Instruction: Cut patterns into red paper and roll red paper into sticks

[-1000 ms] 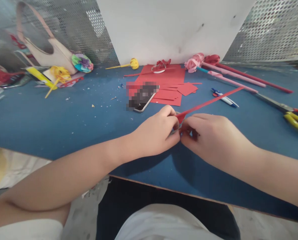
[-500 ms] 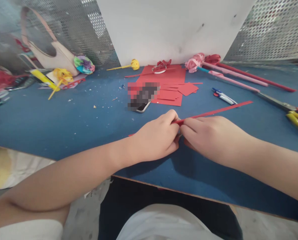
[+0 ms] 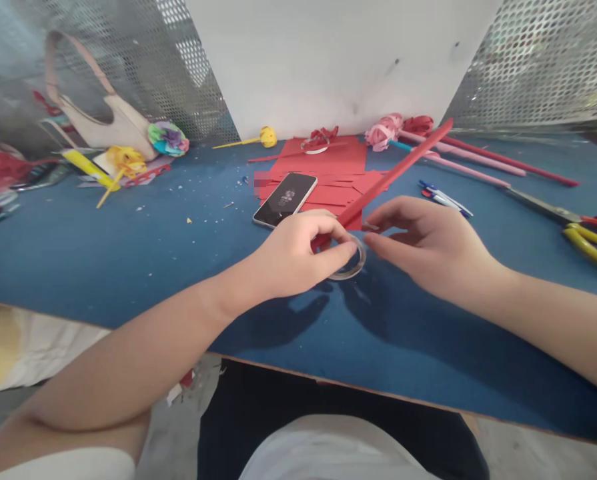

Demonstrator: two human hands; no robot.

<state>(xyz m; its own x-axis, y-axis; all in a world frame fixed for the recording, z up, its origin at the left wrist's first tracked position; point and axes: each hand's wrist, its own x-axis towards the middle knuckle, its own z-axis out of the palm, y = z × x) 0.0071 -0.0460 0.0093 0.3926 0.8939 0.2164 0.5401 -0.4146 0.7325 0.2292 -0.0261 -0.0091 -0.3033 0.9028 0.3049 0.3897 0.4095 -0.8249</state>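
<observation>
My left hand [image 3: 313, 250] is closed around a roll of clear tape [image 3: 357, 267] and the end of a red paper strip [image 3: 398, 172]. The strip slants up and away to the right, over the red sheets. Just right of the roll is my right hand [image 3: 423, 243], its thumb and forefinger nearly together. A small pale sliver [image 3: 371, 227], apparently a piece of clear tape, shows at those fingertips. The other fingers of that hand are curled and partly hidden. Both hands are just above the blue table [image 3: 178, 253].
A phone [image 3: 285, 199] lies beyond my left hand, beside red paper sheets [image 3: 323, 157]. Pens [image 3: 445, 199] and scissors [image 3: 573, 223] lie to the right. Pink and red paper flowers [image 3: 385, 131] stand at the back. A handbag [image 3: 103, 120] and yellow flower [image 3: 127, 160] are left.
My hands have moved apart, and the tape roll now shows in the left. The red strip has swung from nearly level to steeply slanted, out of my right hand's grasp.
</observation>
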